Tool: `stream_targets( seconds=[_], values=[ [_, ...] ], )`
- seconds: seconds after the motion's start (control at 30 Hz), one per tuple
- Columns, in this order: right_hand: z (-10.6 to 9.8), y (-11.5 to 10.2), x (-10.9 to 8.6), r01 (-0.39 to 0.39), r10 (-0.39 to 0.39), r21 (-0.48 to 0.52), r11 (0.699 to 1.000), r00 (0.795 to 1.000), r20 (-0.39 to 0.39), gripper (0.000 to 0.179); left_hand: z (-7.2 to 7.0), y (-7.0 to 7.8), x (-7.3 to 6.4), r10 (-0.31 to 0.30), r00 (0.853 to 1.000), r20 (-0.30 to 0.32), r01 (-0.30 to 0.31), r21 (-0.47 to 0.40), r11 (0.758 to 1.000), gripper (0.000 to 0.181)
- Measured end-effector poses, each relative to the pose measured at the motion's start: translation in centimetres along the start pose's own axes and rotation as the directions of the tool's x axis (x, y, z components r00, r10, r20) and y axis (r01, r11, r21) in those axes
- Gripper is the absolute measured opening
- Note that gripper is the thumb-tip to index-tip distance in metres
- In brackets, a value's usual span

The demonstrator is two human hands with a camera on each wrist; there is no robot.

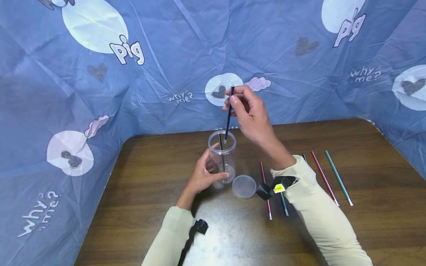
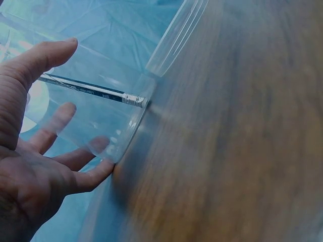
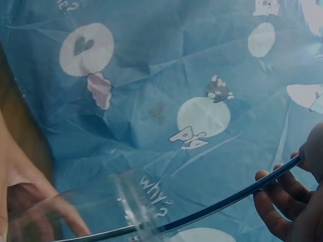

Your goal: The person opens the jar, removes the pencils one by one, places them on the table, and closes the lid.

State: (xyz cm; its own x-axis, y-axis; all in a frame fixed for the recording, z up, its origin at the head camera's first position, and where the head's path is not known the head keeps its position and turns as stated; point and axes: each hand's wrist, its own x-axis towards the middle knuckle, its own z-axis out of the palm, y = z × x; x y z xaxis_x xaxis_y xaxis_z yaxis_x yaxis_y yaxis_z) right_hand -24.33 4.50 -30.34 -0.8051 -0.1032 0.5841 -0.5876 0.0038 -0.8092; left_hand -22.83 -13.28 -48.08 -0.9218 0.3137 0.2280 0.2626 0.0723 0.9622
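A clear plastic jar (image 1: 217,157) stands upright on the table, its mouth uncovered. My left hand (image 1: 206,171) grips it around the lower side, thumb in front and fingers behind. Inside the jar a black pencil (image 2: 96,89) leans, its eraser end down on the bottom. Above, my right hand (image 1: 251,112) pinches a dark blue pencil (image 1: 229,114) near its upper end. That pencil's eraser end points down and overlaps the jar's mouth in the head view. The right wrist view also shows this blue pencil (image 3: 227,202) between thumb and fingers.
A round clear lid (image 1: 244,186) lies right of the jar. Farther right lie a red pencil (image 1: 266,192), a green pencil (image 1: 284,204) partly under the right arm, another red pencil (image 1: 324,177) and another green pencil (image 1: 338,177). A black pencil tip (image 1: 304,157) shows beside the sleeve. A blue printed cloth (image 1: 186,55) hangs behind.
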Motion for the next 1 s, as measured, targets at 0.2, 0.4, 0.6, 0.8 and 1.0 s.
stream_targets(
  seconds=[0.2, 0.4, 0.6, 0.8, 1.0],
  values=[
    [-0.7, -1.0, 0.2, 0.121, -0.121, 0.003, 0.993, 0.99, -0.067, 0.015, 0.0, -1.6, 0.3, 0.004, 1.0, -0.014, -0.004, 0.006, 1.0, 0.098],
    [-1.1, -1.5, 0.7, 0.277, -0.274, 0.01, 0.961, 0.954, -0.123, 0.015, -0.1, -1.5, 0.3, 0.006, 1.0, -0.017, -0.006, 0.006, 1.0, 0.097],
    [-1.5, -2.2, 0.9, 0.343, -0.327, 0.043, 0.938, 0.921, -0.213, 0.014, -0.1, -1.4, 0.3, -0.005, 1.0, -0.012, 0.006, 0.001, 1.0, 0.097],
    [-2.2, -2.7, 0.4, 0.314, -0.286, 0.047, 0.948, 0.91, -0.301, 0.015, 0.0, -1.6, 0.3, -0.008, 1.0, -0.007, 0.008, -0.003, 1.0, 0.098],
    [-3.6, -1.8, -0.7, 0.28, -0.277, -0.037, 0.959, 0.905, -0.322, 0.016, 0.1, 1.1, -0.2, -0.017, 1.0, 0.002, 0.017, 0.004, 1.0, 0.094]
  ],
)
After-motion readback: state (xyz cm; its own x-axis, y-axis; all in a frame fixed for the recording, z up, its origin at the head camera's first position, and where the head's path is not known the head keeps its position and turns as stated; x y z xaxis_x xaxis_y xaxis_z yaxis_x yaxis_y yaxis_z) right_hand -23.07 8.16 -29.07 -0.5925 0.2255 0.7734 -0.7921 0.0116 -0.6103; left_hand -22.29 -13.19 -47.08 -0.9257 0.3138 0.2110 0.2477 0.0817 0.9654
